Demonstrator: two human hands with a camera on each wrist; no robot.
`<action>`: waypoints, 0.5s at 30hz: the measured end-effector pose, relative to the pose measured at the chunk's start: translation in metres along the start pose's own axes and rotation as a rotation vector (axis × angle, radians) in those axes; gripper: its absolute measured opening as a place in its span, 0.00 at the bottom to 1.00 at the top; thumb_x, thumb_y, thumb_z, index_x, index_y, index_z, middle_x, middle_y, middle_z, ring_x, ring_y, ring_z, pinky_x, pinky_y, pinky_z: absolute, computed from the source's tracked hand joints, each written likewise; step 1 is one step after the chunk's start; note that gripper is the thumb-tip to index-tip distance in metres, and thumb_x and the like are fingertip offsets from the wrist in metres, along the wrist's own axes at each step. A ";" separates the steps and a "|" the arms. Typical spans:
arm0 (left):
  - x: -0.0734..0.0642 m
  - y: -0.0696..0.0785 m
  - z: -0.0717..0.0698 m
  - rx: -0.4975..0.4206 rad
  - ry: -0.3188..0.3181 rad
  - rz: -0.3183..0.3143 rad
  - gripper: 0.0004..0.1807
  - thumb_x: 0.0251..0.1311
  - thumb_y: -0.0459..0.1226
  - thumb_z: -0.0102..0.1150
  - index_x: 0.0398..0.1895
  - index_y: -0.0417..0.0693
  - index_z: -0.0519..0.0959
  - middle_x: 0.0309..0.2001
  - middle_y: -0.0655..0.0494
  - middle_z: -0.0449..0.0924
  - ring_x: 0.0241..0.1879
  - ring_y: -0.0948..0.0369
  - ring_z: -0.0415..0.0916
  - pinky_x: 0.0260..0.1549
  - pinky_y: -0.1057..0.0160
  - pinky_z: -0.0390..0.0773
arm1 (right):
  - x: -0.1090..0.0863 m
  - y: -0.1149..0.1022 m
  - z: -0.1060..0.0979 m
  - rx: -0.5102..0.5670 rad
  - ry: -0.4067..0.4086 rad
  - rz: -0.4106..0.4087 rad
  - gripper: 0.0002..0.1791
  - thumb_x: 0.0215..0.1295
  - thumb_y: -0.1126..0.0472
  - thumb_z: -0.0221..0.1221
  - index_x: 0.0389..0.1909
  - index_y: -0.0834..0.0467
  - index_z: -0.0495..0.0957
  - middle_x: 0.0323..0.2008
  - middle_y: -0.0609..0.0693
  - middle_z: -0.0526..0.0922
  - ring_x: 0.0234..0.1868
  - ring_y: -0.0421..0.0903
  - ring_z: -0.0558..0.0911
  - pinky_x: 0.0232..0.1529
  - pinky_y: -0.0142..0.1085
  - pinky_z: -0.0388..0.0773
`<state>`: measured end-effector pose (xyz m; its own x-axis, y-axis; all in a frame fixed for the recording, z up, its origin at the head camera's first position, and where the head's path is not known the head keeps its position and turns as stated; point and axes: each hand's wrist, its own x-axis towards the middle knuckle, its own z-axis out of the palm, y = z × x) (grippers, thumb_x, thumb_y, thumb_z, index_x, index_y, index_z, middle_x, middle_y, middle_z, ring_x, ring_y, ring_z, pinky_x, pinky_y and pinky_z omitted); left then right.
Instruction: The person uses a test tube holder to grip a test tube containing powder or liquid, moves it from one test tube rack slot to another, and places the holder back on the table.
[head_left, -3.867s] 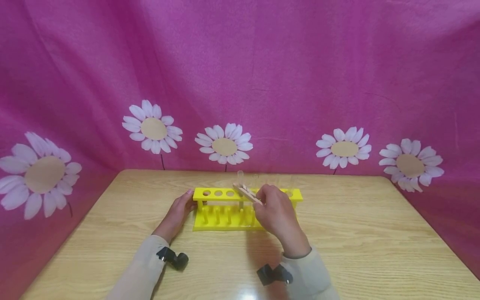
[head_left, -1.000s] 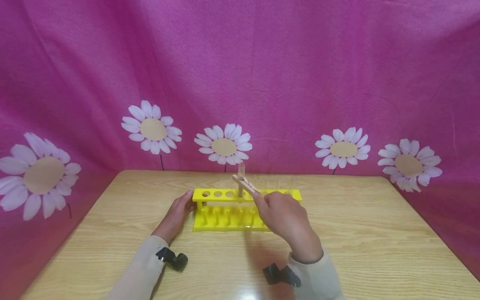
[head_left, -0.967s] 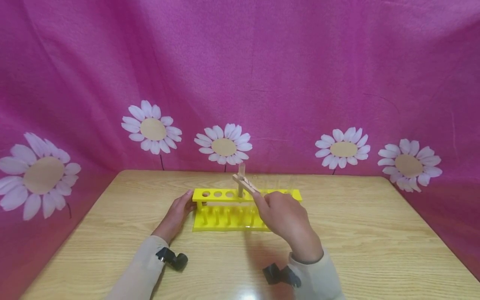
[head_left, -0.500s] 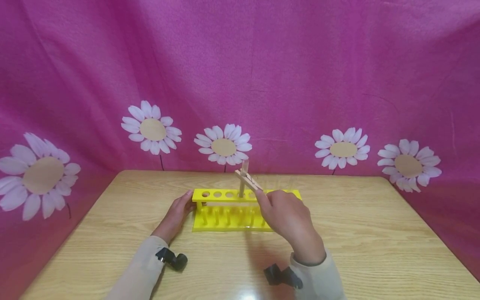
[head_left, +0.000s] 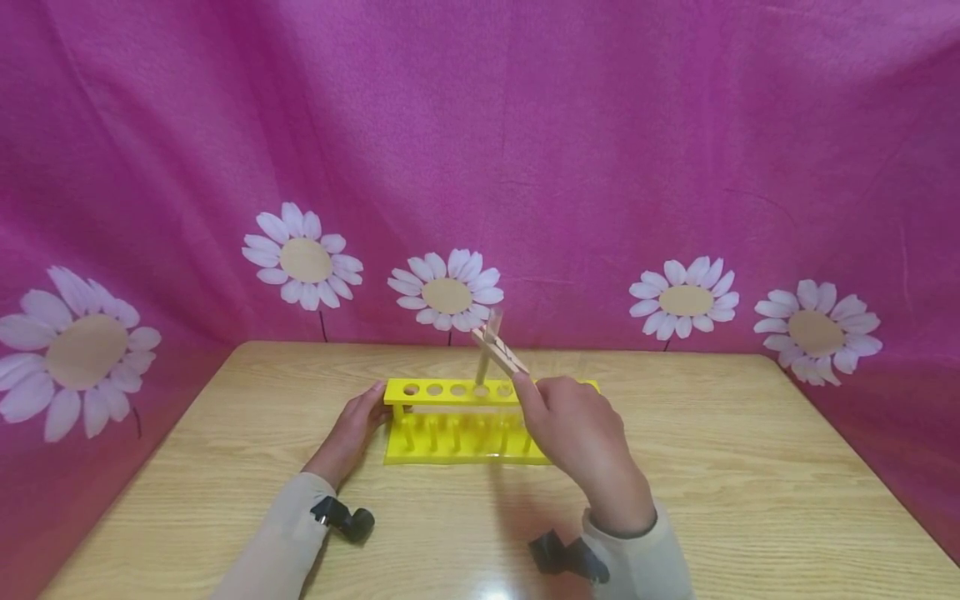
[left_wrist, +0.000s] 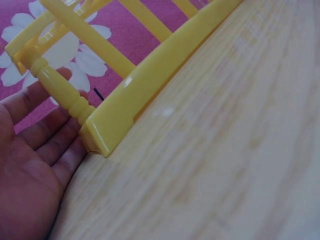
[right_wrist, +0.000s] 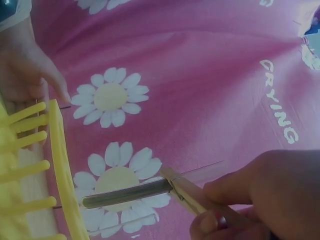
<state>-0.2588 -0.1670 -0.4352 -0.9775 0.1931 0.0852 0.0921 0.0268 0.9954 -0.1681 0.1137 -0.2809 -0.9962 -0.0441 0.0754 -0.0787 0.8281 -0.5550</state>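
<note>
My right hand (head_left: pixel 581 429) pinches a wooden test tube holder (head_left: pixel 506 354) over the yellow test tube rack (head_left: pixel 446 400). The holder's far end is clamped on a glass test tube (right_wrist: pixel 125 194), clear at the top and darker along its lower part. That tube leans slightly, its bottom just above a hole in the rack's top bar. My left hand (head_left: pixel 356 429) rests at the rack's left end. In the left wrist view its fingers (left_wrist: pixel 47 130) lie extended behind the turned end post (left_wrist: pixel 60 87); the thumb is out of that view.
Another clear tube (right_wrist: pixel 125 225) stands in the rack beside the raised one. The rack's right part is hidden behind my right hand. A wooden table (head_left: pixel 735 467) lies underneath, backed by a magenta cloth (head_left: pixel 562 167) with white daisies. Each sleeve carries a black camera.
My right hand has shifted the holder right and raised the test tube up out of its hole in the rack, tilting it slightly. The left hand and rack have stayed put.
</note>
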 end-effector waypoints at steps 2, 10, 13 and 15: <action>0.000 0.000 0.000 -0.002 0.001 -0.001 0.41 0.69 0.63 0.33 0.63 0.37 0.69 0.60 0.43 0.72 0.60 0.52 0.69 0.67 0.55 0.62 | -0.001 -0.002 0.001 0.023 -0.008 -0.001 0.27 0.72 0.44 0.47 0.16 0.57 0.70 0.13 0.49 0.66 0.15 0.46 0.65 0.15 0.33 0.58; 0.000 -0.001 0.000 0.001 -0.006 0.002 0.41 0.69 0.63 0.33 0.62 0.36 0.70 0.60 0.42 0.72 0.60 0.51 0.68 0.67 0.54 0.61 | -0.001 -0.007 0.005 0.065 -0.036 -0.014 0.26 0.71 0.45 0.49 0.16 0.56 0.70 0.12 0.49 0.66 0.14 0.45 0.64 0.15 0.32 0.58; 0.000 -0.001 0.000 0.003 -0.004 0.000 0.41 0.69 0.63 0.33 0.63 0.36 0.69 0.61 0.42 0.72 0.61 0.51 0.68 0.67 0.54 0.61 | -0.001 -0.007 0.007 0.055 -0.038 -0.016 0.26 0.71 0.45 0.48 0.16 0.56 0.70 0.12 0.49 0.66 0.14 0.45 0.64 0.15 0.33 0.58; 0.000 -0.001 -0.001 0.007 -0.001 -0.004 0.41 0.69 0.63 0.33 0.63 0.36 0.69 0.61 0.43 0.72 0.61 0.51 0.68 0.68 0.54 0.61 | -0.001 -0.007 0.008 0.052 -0.043 -0.015 0.27 0.71 0.44 0.48 0.16 0.56 0.70 0.12 0.49 0.66 0.14 0.45 0.64 0.15 0.32 0.58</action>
<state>-0.2592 -0.1676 -0.4360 -0.9777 0.1937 0.0814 0.0898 0.0348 0.9954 -0.1673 0.1036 -0.2836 -0.9955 -0.0815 0.0494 -0.0948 0.7968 -0.5968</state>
